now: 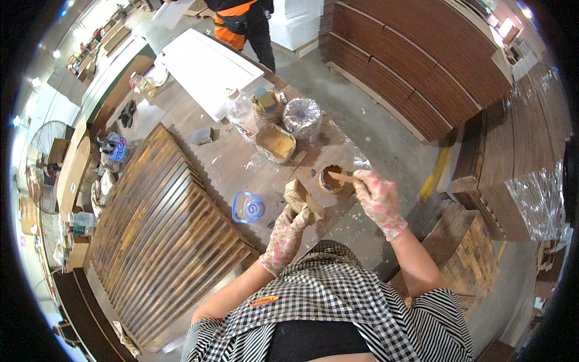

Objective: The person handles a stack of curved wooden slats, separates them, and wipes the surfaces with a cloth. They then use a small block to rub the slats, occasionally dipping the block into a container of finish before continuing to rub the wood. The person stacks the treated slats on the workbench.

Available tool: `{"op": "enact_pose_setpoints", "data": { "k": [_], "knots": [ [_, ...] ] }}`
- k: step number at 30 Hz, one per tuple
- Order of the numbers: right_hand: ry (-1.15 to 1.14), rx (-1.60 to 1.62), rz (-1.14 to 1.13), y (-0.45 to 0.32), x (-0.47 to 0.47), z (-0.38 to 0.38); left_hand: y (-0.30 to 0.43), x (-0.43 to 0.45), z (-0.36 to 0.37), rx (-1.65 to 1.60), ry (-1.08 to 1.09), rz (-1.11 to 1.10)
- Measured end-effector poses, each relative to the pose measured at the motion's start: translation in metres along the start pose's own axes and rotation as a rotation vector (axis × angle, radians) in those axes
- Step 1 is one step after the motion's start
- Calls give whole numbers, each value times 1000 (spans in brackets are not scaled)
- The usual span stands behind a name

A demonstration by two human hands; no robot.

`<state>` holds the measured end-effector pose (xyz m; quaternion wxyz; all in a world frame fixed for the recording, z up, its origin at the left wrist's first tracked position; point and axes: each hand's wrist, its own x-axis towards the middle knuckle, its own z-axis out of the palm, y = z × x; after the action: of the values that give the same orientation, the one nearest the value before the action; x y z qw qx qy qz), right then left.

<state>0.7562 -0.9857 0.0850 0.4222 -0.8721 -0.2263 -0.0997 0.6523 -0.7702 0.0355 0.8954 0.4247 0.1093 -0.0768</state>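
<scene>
Both hands wear white gloves with a pink floral print. My left hand point(289, 231) grips a tan, putty-smeared block point(304, 200) near the front of the work table. In my right hand point(377, 199) is a flat wooden stick point(346, 178), its tip inside a small round tub point(329, 180) of brown paste. To the left lies a large stack of brown streaked wooden slats point(167, 240). Between the slats and my left hand sits a blue-rimmed clear plastic piece point(248, 207), perhaps the cut top of a jug.
Beyond the tub stand an open container of tan material point(275, 144), a foil-like wrapped container point(302, 118) and a plastic bottle point(241, 113). White panels point(212, 72) lie at the far end, near a standing person point(244, 27). Stacked brown boards point(407, 59) stand across the floor.
</scene>
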Motion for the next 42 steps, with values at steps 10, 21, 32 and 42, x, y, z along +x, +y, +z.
{"op": "enact_pose_setpoints", "data": {
  "k": [10, 21, 32, 42],
  "knots": [
    [51, -82, -118, 4, -5, 3, -5, 5, 14, 46, 103, 35],
    [61, 49, 28, 0, -11, -1, -4, 14, 14, 58, 138, -94],
    [94, 352, 308, 14, -19, 10, 1, 15, 11, -79, -116, -148],
    [100, 498, 501, 17, -23, 10, -2, 16, 16, -73, -25, -121]
  ]
}}
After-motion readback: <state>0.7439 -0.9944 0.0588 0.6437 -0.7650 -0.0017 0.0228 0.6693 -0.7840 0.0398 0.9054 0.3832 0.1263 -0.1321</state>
